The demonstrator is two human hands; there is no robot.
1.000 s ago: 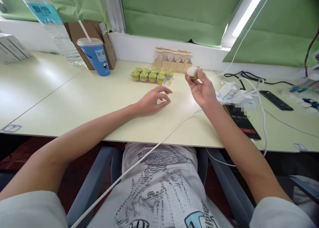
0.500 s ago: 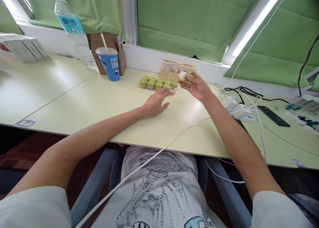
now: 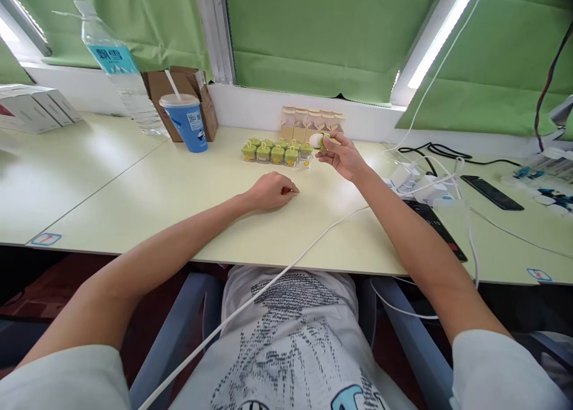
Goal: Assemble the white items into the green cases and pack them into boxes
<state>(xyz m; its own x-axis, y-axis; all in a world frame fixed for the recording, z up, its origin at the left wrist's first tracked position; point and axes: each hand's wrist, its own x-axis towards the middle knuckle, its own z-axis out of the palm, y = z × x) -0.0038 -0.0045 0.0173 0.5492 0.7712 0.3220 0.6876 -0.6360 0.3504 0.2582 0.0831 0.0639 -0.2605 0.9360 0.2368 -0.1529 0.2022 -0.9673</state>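
Between the thumb and fingers of my right hand (image 3: 342,156) is a small green lid with a white rounded piece (image 3: 316,140) facing left. It is held above the table, just right of a cluster of small clear jars with green ring-topped lids (image 3: 277,154). At the cluster's right front corner, a clear jar (image 3: 304,161) appears lidless, with something yellow low inside. My left hand (image 3: 272,191) rests on the tabletop in front of the jars, fingers curled in, nothing visible in them. Behind the jars stands a row of small beige boxes (image 3: 312,122) with open flaps.
A blue cup with a straw (image 3: 185,123), a brown carton (image 3: 157,88) and a large water bottle (image 3: 119,70) stand at back left. White chargers (image 3: 403,176), cables, a phone (image 3: 491,192) and a dark-screened device (image 3: 441,228) lie to the right. A white cable (image 3: 313,249) crosses the table's front edge.
My left hand has drawn back from the jars toward me, and its fingers have curled in. The right hand still holds the green lid, now slightly lower. The camera view has shifted a little.
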